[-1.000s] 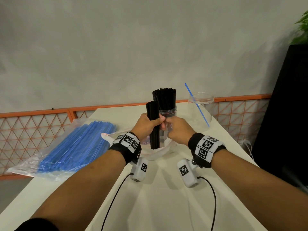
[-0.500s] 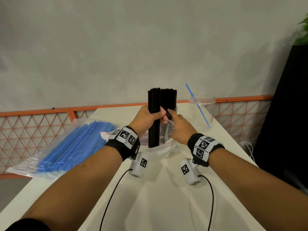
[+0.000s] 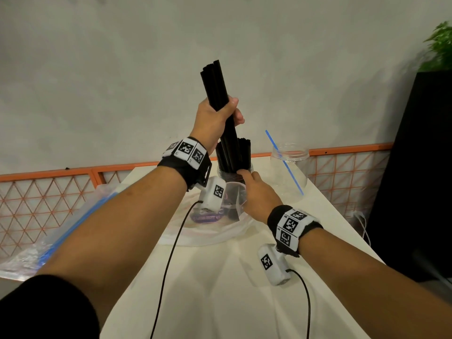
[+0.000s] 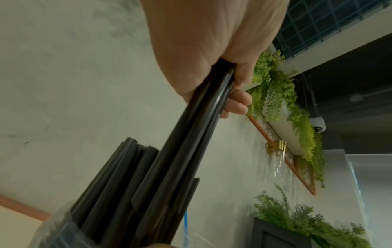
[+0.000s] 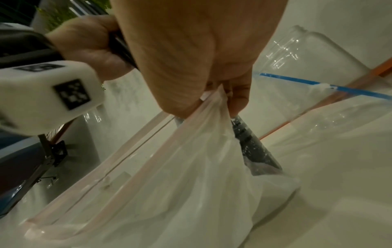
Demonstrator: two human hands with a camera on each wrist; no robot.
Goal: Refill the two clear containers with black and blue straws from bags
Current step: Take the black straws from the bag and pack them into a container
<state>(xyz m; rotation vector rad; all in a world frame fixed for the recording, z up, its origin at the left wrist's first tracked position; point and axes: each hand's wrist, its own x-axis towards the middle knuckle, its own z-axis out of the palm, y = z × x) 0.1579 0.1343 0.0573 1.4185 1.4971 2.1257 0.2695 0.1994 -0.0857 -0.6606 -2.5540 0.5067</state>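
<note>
Black straws (image 3: 216,86) clenched in left hand (image 3: 215,116); right hand (image 3: 259,194) pinches bag (image 5: 191,167) (rim).

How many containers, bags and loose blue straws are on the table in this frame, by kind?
Clear containers: 2, one with black straws and one with a single blue straw
Plastic bags: 2, one pinched by the right hand and one of blue straws
Blue straws outside a bag: 1
Total: 5
</note>
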